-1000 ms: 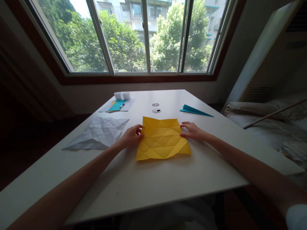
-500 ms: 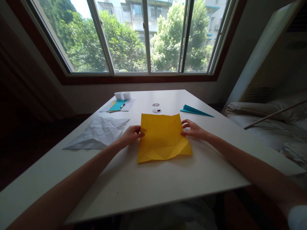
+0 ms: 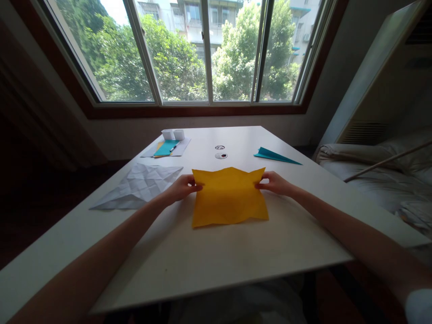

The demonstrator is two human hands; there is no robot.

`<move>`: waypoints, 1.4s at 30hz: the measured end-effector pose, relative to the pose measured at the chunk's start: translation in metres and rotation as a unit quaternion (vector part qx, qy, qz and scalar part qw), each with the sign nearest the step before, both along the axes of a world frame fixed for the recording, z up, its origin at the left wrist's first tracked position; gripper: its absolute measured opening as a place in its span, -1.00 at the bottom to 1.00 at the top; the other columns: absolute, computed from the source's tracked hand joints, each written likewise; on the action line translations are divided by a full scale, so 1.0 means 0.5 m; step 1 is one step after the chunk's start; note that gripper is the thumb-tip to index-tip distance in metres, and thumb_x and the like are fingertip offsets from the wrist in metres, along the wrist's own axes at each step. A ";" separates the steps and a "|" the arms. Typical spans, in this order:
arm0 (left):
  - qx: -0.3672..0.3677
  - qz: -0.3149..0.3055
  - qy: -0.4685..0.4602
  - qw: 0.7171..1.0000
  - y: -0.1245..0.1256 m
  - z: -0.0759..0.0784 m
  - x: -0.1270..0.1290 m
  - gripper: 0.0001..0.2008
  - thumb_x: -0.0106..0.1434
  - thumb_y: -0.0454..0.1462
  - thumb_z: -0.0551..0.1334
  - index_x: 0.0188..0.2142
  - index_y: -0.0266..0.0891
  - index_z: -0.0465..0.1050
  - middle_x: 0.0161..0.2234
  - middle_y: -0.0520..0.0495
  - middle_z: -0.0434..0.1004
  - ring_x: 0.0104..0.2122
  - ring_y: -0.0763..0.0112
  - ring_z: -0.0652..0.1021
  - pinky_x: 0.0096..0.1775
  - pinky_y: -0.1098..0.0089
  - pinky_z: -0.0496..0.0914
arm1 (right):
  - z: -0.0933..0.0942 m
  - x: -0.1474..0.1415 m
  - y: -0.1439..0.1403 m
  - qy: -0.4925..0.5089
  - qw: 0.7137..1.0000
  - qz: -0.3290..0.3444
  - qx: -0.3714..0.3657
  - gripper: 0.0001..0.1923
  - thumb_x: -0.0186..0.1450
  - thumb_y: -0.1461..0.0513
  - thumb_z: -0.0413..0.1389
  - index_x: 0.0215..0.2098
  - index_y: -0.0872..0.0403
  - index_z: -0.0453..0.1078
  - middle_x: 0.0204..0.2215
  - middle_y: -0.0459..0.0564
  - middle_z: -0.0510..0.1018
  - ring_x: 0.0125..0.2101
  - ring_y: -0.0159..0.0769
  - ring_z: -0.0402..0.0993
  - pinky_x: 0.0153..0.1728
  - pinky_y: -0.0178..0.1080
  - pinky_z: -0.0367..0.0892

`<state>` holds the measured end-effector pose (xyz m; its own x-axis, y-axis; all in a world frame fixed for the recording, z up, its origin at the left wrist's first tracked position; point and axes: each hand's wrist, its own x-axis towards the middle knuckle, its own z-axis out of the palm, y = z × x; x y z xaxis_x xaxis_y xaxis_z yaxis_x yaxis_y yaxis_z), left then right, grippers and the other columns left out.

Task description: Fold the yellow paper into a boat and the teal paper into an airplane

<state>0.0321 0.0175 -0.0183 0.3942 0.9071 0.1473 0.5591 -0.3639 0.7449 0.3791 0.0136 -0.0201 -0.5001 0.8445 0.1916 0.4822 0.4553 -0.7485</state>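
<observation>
A creased sheet of yellow paper [image 3: 230, 198] is held between my two hands above the middle of the white table [image 3: 216, 256]. My left hand [image 3: 182, 186] pinches its left edge between thumb and fingers. On the opposite edge, my right hand [image 3: 274, 183] has the same kind of pinch. The sheet's far edge is wavy, with both far corners sticking up and outward. Some fingertips are hidden behind the paper. Just left of my left hand lies a crumpled white sheet of paper [image 3: 138, 186], marked with many fold lines.
A blue paper plane [image 3: 275, 155] lies at the right. At the back left, blue paper [image 3: 166, 147] and a pen [image 3: 174, 147] rest on other sheets, beside small white boxes [image 3: 173, 134]. Two round inserts [image 3: 221, 155] sit mid-table. A window [image 3: 209, 54] stands beyond.
The yellow paper's far edge has dropped and buckled, with its corners now flared outward. Its near part looks less folded up. Both hands keep their pinch and have barely shifted.
</observation>
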 end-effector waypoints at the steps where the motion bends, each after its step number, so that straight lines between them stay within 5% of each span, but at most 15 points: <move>1: 0.006 -0.008 0.006 1.000 -0.001 0.003 0.000 -0.74 -0.02 -0.16 0.25 -0.37 -0.30 0.48 -0.38 -0.06 0.52 -0.41 0.39 0.43 -0.33 0.38 0.33 | 0.001 0.001 -0.001 -0.005 1.000 0.004 0.015 -0.69 0.09 0.09 0.14 -0.29 0.12 0.46 -0.28 0.03 0.53 -0.27 -0.20 0.44 -0.18 -0.14 0.32; 13: 0.098 -0.180 0.218 0.954 -0.017 0.035 -0.014 -0.69 0.10 -0.42 0.07 -0.26 -0.15 0.51 -0.24 -0.04 0.50 -0.25 0.39 0.43 -0.16 0.42 0.29 | 0.001 0.007 -0.003 -0.177 0.959 0.066 0.210 -0.72 0.20 0.35 -0.07 -0.30 0.05 0.48 -0.28 0.00 0.54 -0.24 -0.25 0.41 -0.11 -0.14 0.22; 18: 0.160 -0.138 0.282 0.936 -0.048 0.039 0.029 -0.68 0.10 -0.48 0.01 -0.35 -0.19 0.50 -0.29 -0.05 0.49 -0.24 0.35 0.42 -0.21 0.39 0.31 | 0.002 0.002 -0.011 -0.220 0.944 0.058 0.239 -0.70 0.22 0.35 -0.09 -0.31 0.02 0.48 -0.23 0.00 0.53 -0.20 -0.24 0.38 -0.11 -0.14 0.20; 24: 0.226 -0.145 0.292 0.918 -0.107 0.039 0.106 -0.74 0.28 -0.32 -0.03 -0.19 -0.17 0.41 -0.24 -0.07 0.47 -0.24 0.35 0.42 -0.21 0.36 0.30 | 0.011 -0.011 -0.030 -0.247 0.934 0.058 0.251 -0.76 0.24 0.15 -0.01 -0.26 0.03 0.47 -0.24 0.02 0.52 -0.18 -0.18 0.36 -0.11 -0.08 0.18; 32: 0.204 -0.094 0.311 0.924 -0.129 0.019 0.139 -0.76 0.28 -0.16 0.00 -0.22 -0.20 0.37 -0.17 -0.11 0.42 -0.18 0.26 0.41 -0.19 0.29 0.32 | 0.019 -0.050 -0.062 -0.266 0.924 0.078 0.263 -0.74 0.25 0.18 -0.03 -0.16 0.03 0.42 -0.17 0.04 0.49 -0.16 -0.18 0.36 -0.10 -0.09 0.21; 42: 0.169 -0.097 0.322 0.926 -0.142 -0.004 0.161 -0.56 0.30 -0.11 -0.10 0.13 -0.17 0.11 0.15 -0.11 0.16 0.11 0.21 0.20 0.08 0.15 0.10 | 0.005 -0.090 -0.098 -0.265 0.919 0.105 0.271 -0.62 0.33 0.20 -0.18 0.04 0.09 0.27 -0.02 0.07 0.41 -0.03 -0.19 0.31 -0.02 -0.09 0.20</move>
<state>0.1126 -0.0537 -0.0204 0.6499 0.7551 0.0865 0.7477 -0.6556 0.1049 0.3341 -0.0354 -0.0177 -0.7854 0.5711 0.2387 0.5729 0.8167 -0.0688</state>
